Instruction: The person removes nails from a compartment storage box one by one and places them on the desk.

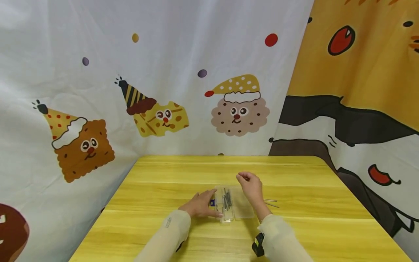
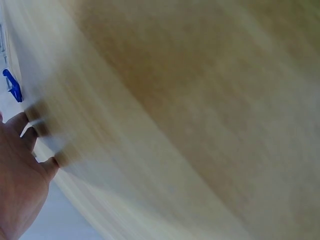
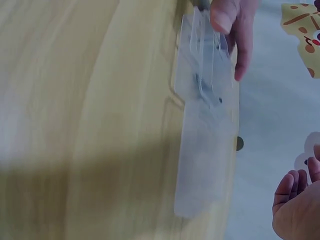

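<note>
Label (image 1: 213,202) writing too small

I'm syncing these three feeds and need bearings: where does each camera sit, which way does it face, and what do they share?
Head: worn on the head, looking forward and down at the yellow table; both hands, both sleeves show.
Left wrist: low over the tabletop, blurred; left hand at frame edge.
Right wrist: across the table at the clear plastic case; right hand in the corner.
Shared: head and right wrist both show the case.

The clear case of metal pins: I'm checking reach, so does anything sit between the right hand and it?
Nothing visible does: the right hand hovers just above the open clear case, which the left hand steadies.
</note>
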`<state>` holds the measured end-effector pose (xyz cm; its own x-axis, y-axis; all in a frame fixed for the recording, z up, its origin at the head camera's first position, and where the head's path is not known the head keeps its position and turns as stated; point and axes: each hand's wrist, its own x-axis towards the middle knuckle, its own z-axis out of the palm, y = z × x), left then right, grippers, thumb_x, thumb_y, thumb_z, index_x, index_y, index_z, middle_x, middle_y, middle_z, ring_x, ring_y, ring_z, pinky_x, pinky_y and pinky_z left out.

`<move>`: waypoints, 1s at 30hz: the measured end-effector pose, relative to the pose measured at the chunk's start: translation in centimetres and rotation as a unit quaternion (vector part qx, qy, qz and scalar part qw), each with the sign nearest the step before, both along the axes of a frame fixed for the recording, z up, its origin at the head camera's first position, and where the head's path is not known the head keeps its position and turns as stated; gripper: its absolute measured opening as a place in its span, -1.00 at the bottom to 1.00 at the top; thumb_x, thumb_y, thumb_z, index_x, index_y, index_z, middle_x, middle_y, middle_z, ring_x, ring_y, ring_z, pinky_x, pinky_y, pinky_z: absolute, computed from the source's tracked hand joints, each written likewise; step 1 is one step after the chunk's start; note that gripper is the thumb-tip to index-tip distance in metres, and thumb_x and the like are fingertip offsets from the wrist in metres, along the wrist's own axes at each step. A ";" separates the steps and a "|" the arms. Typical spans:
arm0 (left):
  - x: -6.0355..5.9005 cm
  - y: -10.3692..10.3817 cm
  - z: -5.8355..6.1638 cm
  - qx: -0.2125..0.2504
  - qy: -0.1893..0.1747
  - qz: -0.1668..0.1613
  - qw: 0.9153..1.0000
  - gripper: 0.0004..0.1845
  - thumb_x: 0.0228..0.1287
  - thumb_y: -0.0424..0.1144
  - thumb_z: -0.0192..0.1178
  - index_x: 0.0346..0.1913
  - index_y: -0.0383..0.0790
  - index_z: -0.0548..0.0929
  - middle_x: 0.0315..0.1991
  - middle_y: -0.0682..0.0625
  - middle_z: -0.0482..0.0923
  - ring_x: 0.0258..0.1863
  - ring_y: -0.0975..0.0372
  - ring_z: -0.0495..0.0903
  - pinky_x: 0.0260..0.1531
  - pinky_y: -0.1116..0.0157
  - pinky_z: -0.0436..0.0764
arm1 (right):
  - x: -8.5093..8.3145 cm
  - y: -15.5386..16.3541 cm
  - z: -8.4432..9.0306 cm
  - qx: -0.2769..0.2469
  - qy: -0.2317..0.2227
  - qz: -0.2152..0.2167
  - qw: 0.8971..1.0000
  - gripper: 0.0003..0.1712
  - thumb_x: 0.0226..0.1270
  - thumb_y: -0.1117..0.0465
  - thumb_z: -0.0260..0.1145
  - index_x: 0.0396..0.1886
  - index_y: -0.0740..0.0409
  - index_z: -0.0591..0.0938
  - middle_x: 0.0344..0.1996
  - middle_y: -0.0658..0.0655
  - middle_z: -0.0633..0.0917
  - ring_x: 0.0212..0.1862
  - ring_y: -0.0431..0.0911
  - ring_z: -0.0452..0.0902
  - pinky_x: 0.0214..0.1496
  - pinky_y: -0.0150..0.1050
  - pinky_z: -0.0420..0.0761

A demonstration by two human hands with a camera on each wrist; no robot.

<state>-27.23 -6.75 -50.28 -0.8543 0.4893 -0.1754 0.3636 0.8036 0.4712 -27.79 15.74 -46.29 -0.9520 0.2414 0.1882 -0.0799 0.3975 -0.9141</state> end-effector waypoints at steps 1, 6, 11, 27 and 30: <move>0.0 0.0 0.0 0.000 0.001 -0.001 1.000 0.17 0.04 0.44 0.29 0.59 -0.09 0.06 0.52 -0.09 0.14 0.49 0.02 0.14 0.47 -0.08 -0.05 | 0.1 -0.3 -0.1 -0.005 -0.003 -0.004 1.000 -0.72 0.37 0.11 0.38 -0.07 0.21 0.74 -0.18 0.15 0.71 -0.20 -0.03 0.56 -0.30 -0.28 0.55; 0.1 -0.1 0.0 0.004 0.003 -0.005 1.000 0.17 0.05 0.42 0.30 0.59 -0.11 0.07 0.52 -0.11 0.14 0.49 0.01 0.14 0.47 -0.09 -0.05 | 0.5 -1.5 -0.8 -0.024 -0.013 -0.024 0.999 -0.74 0.37 0.15 0.36 -0.09 0.23 0.74 -0.22 0.15 0.72 -0.22 -0.04 0.57 -0.33 -0.31 0.56; 0.0 -0.2 -0.1 0.008 0.004 -0.004 1.000 0.17 0.04 0.42 0.31 0.58 -0.12 0.07 0.52 -0.12 0.15 0.48 0.01 0.15 0.47 -0.09 -0.05 | 0.9 -2.3 -1.4 -0.030 -0.017 -0.037 0.999 -0.76 0.36 0.15 0.37 -0.11 0.21 0.75 -0.25 0.13 0.72 -0.22 -0.04 0.59 -0.32 -0.30 0.59; -0.2 -0.1 0.3 0.001 0.012 -0.006 1.000 0.17 0.04 0.42 0.31 0.59 -0.11 0.07 0.51 -0.12 0.16 0.48 0.02 0.16 0.47 -0.09 -0.04 | 2.7 -4.0 -3.1 -0.009 -0.018 -0.048 0.999 -0.75 0.37 0.20 0.34 -0.09 0.27 0.74 -0.25 0.16 0.72 -0.21 0.00 0.62 -0.28 -0.18 0.65; -0.1 0.0 0.3 -0.001 0.009 -0.006 1.000 0.16 0.05 0.42 0.31 0.59 -0.10 0.07 0.51 -0.11 0.16 0.48 0.02 0.16 0.46 -0.09 -0.02 | 3.0 -4.3 -3.5 -0.004 -0.012 -0.052 0.999 -0.76 0.35 0.20 0.35 -0.11 0.27 0.75 -0.23 0.15 0.72 -0.19 0.01 0.62 -0.26 -0.16 0.66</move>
<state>-27.37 -6.77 -49.99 -0.8514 0.4992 -0.1608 0.3816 0.8000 0.4630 -24.82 11.46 -49.77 -0.9261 0.3398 0.1639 -0.0173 0.3958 -0.9182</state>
